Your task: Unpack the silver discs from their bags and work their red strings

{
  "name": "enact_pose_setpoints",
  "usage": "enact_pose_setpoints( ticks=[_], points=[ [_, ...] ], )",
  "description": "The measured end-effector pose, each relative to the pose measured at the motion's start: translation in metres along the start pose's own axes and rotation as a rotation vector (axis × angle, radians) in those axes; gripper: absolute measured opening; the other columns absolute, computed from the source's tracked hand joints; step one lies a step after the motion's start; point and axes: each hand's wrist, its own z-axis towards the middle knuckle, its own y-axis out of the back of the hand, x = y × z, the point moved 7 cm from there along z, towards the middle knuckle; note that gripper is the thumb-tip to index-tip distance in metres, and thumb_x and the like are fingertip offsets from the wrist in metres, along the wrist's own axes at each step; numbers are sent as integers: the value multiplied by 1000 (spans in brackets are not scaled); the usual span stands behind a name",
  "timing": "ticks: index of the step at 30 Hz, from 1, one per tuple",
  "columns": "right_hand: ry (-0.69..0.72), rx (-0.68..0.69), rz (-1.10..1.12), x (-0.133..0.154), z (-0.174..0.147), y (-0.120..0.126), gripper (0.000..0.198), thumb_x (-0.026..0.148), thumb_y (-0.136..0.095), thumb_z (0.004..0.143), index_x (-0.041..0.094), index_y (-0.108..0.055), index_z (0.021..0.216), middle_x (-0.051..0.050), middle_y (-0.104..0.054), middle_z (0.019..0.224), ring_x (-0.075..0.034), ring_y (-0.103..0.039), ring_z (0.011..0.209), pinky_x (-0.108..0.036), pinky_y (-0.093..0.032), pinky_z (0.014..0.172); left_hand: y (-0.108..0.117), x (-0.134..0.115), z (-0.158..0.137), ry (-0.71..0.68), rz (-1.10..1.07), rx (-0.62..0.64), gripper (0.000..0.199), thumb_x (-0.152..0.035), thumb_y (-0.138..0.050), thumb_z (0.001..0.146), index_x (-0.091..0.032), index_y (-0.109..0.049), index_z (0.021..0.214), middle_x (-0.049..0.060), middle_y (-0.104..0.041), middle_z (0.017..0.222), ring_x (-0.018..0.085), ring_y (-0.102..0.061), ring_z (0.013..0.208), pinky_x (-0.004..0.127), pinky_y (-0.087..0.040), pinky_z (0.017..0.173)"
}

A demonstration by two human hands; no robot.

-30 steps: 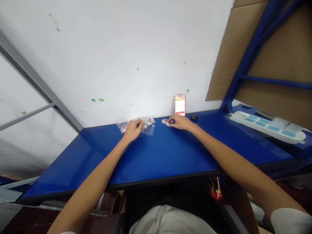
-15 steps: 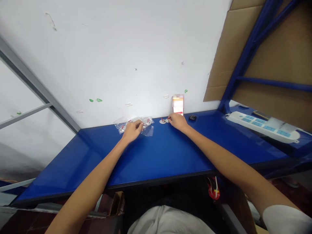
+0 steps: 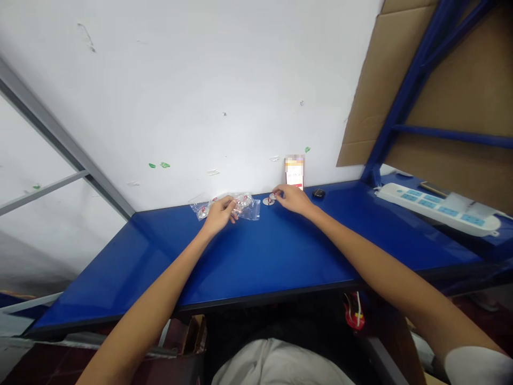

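My left hand (image 3: 219,215) lies over a clear plastic bag (image 3: 253,211) at the back of the blue table, thumb and fingers closed on it. Inside the bag are several small, shiny round pieces with red loops. To the right, my right hand (image 3: 295,199) pinches the edge of a small whitish disc (image 3: 273,197) with a red loop. A second disc with a red loop (image 3: 267,202) rests on the tabletop just left of it, the two close together or overlapping. Exactly what the discs are is too small to make out.
A phone with a lit screen (image 3: 295,175) leans on the white wall behind my right hand. A small black object (image 3: 318,193) sits beside it. On the right lie a white power strip (image 3: 436,208) and blue metal framing (image 3: 395,101). The blue table's (image 3: 256,267) dark front edge runs near my lap.
My left hand has shifted slightly, and the bag's right end now spreads farther right. My right hand's fingers have lifted or turned a little at the disc. The view has moved slightly.
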Motion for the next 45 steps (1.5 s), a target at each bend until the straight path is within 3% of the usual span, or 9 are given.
enact_pose_setpoints(
  ticks=[3,7,13,20,25,29,35,40,45],
  points=[
    [80,55,263,22,-6,1,29,38,-63,104,19,-74,123,-8,-81,111,-20,-72,90,-31,-54,82,-15,3,-2,78,-255,73,41,-54,-68,96,-15,-67,112,12,-78,103,22,-76,72,33,-62,60],
    [69,143,475,48,-13,-13,52,45,-79,92,21,-67,137,-9,-77,129,-20,-72,100,-32,-57,88,-32,0,-9,90,-340,144,46,-53,-77,92,-14,-65,113,13,-77,105,23,-78,79,32,-65,64],
    [-37,323,650,41,-8,-26,26,31,-75,89,16,-76,110,-6,-79,90,-18,-73,74,-28,-55,65,-39,3,-7,84,-315,168,47,-57,-72,95,-15,-63,115,13,-77,104,21,-77,75,32,-64,59],
    [-136,468,125,-42,-4,32,35,27,-74,85,16,-79,117,-4,-78,80,-20,-71,70,-27,-51,66,-8,-1,-2,-70,1,8,30,-45,-59,101,-21,-64,117,8,-77,99,16,-71,68,25,-55,54],
    [-214,343,-309,-72,-5,59,47,40,-76,85,20,-77,128,-11,-80,117,-28,-73,97,-32,-52,76,-2,-2,-2,-103,139,-2,24,-38,-55,102,-22,-63,117,5,-77,98,15,-70,66,26,-55,58],
    [-196,264,-379,-62,-5,59,54,52,-73,89,20,-76,131,-14,-77,126,-32,-70,109,-35,-54,82,-4,-2,-2,-121,172,10,24,-37,-54,102,-21,-63,118,5,-76,99,15,-70,66,27,-56,61],
    [-14,226,-491,-41,-2,50,46,43,-78,87,18,-80,125,-17,-76,124,-37,-63,119,-40,-52,93,-5,-2,-2,-112,191,23,24,-37,-54,101,-21,-64,117,5,-77,98,16,-70,66,29,-56,63],
    [-44,368,-216,-41,-6,29,25,33,-79,84,22,-82,106,-9,-80,108,-26,-71,96,-30,-50,78,-5,-5,-3,-108,168,20,23,-37,-56,99,-22,-67,113,5,-78,96,17,-69,65,30,-55,64],
    [-70,481,-163,-47,-10,12,27,30,-81,79,23,-80,105,-5,-79,100,-21,-71,83,-28,-48,67,-2,-7,-3,-104,153,5,21,-38,-62,97,-23,-71,108,4,-78,92,19,-68,65,29,-52,64]
  ],
)
